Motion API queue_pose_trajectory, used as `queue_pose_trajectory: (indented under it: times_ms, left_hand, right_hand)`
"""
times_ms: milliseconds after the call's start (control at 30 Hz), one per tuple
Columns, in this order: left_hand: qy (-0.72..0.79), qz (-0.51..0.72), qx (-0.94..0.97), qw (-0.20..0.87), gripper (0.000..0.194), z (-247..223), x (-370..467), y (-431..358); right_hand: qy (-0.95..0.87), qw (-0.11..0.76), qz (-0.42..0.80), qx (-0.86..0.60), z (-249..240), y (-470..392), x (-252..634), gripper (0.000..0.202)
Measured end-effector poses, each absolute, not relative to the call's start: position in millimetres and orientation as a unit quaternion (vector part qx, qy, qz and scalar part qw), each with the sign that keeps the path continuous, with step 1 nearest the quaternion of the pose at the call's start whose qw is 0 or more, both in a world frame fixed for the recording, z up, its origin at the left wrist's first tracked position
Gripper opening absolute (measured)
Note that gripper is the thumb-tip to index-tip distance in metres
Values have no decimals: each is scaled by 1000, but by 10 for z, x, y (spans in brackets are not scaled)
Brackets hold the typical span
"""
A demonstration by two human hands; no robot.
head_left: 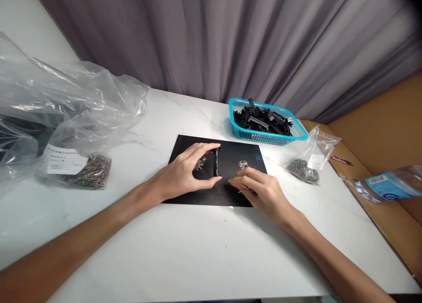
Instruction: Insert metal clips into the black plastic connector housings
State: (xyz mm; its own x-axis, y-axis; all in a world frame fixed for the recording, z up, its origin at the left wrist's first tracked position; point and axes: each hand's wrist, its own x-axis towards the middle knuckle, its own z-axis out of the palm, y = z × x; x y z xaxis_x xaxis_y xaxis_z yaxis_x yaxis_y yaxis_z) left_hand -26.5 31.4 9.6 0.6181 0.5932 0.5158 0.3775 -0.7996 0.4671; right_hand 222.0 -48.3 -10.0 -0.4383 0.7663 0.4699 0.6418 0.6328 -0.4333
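My left hand (181, 171) grips a narrow black plastic part (216, 163) by its two ends, between thumb and fingers, above a black mat (198, 196). To the right, my right hand (255, 186) is closed in a pinch just over the mat, apart from the black part. A thin metal stick (244, 190) pokes out from among its fingers; its kind is not clear, nor can I make out what the fingertips hold. One pile of small metal pieces (200, 163) lies partly behind my left hand. Another pile of small metal pieces (243, 164) lies just beyond my right fingers.
A blue basket (263, 137) full of black plastic parts stands at the back right. Bags of metal pieces lie at left (94, 173) and right (303, 169), beside a large clear plastic bag (99, 87). A bottle (389, 184) lies at the far right; a curtain (198, 43) hangs behind.
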Motion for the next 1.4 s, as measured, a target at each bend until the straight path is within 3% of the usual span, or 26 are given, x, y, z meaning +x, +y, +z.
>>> queue_pose_trajectory:
  times_ms: [100, 333, 467, 600, 667, 967, 1400]
  left_hand:
    - [273, 340, 886, 159, 65, 111, -256, 299]
    - [240, 358, 884, 179, 68, 117, -190, 198]
    - [212, 390, 871, 210, 65, 82, -157, 152]
    - [214, 374, 870, 239, 25, 47, -129, 108]
    - [220, 364, 872, 242, 16, 40, -115, 82]
    - [243, 347, 880, 216, 10, 44, -92, 39]
    - [270, 382, 826, 314, 6, 89, -75, 11]
  right_hand:
    - [-787, 380, 207, -440, 6, -472, 2223, 18]
    - [-733, 365, 327, -472, 109, -514, 2203, 19]
    - [-745, 388, 294, -456, 82, -527, 2195, 26]
    - [-772, 408, 209, -441, 59, -536, 2181, 32]
    - [-786, 405, 165, -436, 57, -546, 2170, 33]
    - [-774, 411, 154, -457, 126, -602, 2118, 42]
    - [-699, 448, 272, -486, 142, -562, 2063, 16]
